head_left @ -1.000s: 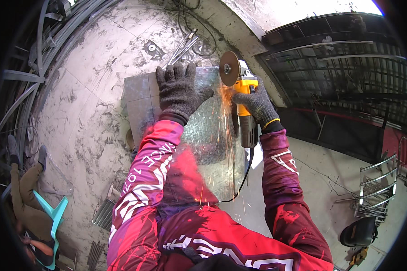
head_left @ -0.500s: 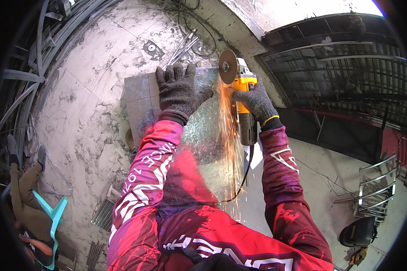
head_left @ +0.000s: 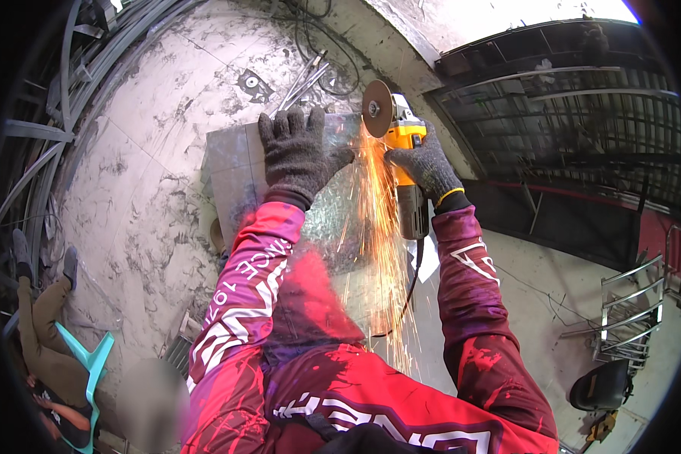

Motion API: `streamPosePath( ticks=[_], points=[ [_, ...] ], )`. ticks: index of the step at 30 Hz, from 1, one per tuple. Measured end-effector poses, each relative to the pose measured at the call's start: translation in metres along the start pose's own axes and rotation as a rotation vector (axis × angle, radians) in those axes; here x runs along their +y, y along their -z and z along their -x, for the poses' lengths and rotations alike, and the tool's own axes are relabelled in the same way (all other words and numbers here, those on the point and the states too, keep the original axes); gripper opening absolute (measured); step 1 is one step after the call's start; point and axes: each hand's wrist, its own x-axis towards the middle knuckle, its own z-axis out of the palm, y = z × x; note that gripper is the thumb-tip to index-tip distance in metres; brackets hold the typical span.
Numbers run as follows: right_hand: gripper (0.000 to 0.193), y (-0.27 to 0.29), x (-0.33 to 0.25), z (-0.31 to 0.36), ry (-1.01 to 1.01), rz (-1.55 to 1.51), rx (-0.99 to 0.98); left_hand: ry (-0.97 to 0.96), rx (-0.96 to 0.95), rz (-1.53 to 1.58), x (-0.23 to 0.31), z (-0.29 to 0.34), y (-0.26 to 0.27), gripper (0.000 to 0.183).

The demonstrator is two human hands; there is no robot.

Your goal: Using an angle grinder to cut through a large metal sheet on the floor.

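Stained floor [head_left: 151, 197], rods [head_left: 303, 76], possibly cable [head_left: 333, 30]

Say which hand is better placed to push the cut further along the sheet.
Right: the right hand grips the yellow angle grinder, disc throwing sparks, while the left hand presses flat on the metal sheet.

Both hands are gloved: the left grip [head_left: 299, 155] wears a dark charcoal knitted glove, coarse and fuzzy, with a ribbed cuff running into the sleeve. The right grip [head_left: 425, 163] has a grey knitted glove of the same rough weave, finished with a thin yellow band at the wrist. The left sleeve [head_left: 246, 303] is bright pink fading to magenta, with bold white lettering and white angular stripes down the forearm. The right sleeve [head_left: 473, 303] runs darker, maroon to purple, splashed with pink paint-like marks and a white angular emblem. The chest of the jersey [head_left: 371, 401] is pink-red with large white block lettering.
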Motion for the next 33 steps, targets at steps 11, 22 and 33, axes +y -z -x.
streamPosePath(
  ticks=[11, 22, 33],
  points=[
    [0.086, 0.001, 0.002, 0.017, 0.010, 0.037, -0.008, -0.007, 0.007, -0.017, -0.002, 0.000, -0.002, 0.098],
    [0.083, 0.002, 0.013, 0.034, 0.009, 0.046, -0.013, -0.004, -0.057, -0.075, -0.001, -0.006, -0.003, 0.099],
    [0.082, 0.000, 0.023, 0.064, -0.022, -0.009, -0.018, -0.012, -0.012, -0.099, -0.003, -0.001, -0.005, 0.098]
  ],
)
